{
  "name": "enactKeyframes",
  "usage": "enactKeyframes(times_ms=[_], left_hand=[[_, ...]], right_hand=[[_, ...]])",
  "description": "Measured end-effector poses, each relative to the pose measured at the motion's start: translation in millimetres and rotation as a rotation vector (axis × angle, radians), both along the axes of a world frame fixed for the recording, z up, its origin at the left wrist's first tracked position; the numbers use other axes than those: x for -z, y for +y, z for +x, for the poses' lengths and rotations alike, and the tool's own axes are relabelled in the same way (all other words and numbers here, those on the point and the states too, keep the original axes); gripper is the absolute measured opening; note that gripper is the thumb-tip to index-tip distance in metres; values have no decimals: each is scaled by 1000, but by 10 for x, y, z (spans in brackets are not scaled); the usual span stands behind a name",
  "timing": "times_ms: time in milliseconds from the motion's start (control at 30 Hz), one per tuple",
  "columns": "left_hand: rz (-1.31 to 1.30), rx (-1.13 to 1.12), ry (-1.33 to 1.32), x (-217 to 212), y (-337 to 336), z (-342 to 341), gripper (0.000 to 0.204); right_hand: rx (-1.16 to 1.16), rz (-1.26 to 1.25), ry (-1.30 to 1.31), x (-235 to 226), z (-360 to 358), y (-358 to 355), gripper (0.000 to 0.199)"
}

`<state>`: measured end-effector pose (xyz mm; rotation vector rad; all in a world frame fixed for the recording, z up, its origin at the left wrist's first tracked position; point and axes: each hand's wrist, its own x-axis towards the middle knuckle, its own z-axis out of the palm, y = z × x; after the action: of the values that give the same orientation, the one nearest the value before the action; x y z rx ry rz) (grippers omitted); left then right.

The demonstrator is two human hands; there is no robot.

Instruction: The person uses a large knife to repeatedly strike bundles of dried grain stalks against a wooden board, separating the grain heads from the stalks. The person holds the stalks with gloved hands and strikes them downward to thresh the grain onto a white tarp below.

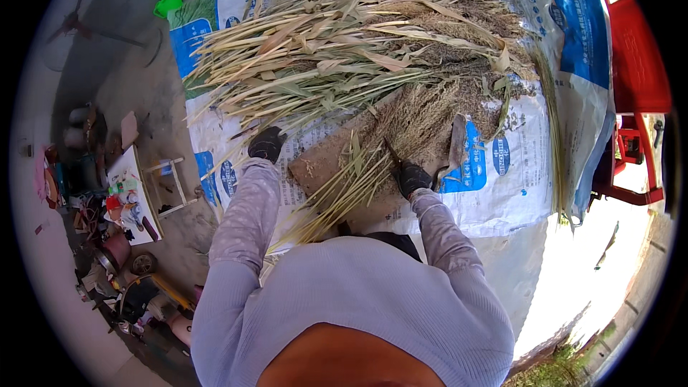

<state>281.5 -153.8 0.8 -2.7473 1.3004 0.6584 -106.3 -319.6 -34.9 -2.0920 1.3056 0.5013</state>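
Note:
My left hand (266, 145), in a dark glove, is closed beside the lower stalk ends of a large heap of cut grain stalks (308, 64). Whatever lies in its curled fingers is hidden. My right hand (414, 178), gloved too, is wrapped round the handle of what looks like a sickle (456, 142); its curved metal blade stands out to the right. Just left of that hand, a smaller bunch of stalks (351, 183) lies slanted across a brown board (308, 165), with brushy seed heads (423, 118) toward the far side.
White and blue printed sacking (516, 201) spreads under the heap. A red metal frame (638, 57) stands at the right. Leftward on the floor are a white tabletop (132, 186), a wheel (143, 264) and mixed clutter. A fan (75, 25) is at the far left.

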Motion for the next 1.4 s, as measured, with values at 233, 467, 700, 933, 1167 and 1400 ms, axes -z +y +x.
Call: enactKeyframes(times_ms=[233,467,700,933,1167,1400], left_hand=[[-245,-374,670,-519,1054,-925,31],[-105,-304,812,-508,2081,-1455,18],[-251,381,710,-384,2905,-1350,22],[-471,503,676,106,1708,-1579,28],[-30,-271,1148,484,992,-1840,21],[135,-615,1140,85,896,-1835,20]], right_hand=[[3,-42,-38,27,22,30,35],[-26,-30,-81,49,36,-2,35],[9,23,-53,-32,87,25,39],[151,-170,-281,177,-198,118,37],[177,-48,-321,-216,-470,375,45],[7,79,-165,-16,-91,192,46]])
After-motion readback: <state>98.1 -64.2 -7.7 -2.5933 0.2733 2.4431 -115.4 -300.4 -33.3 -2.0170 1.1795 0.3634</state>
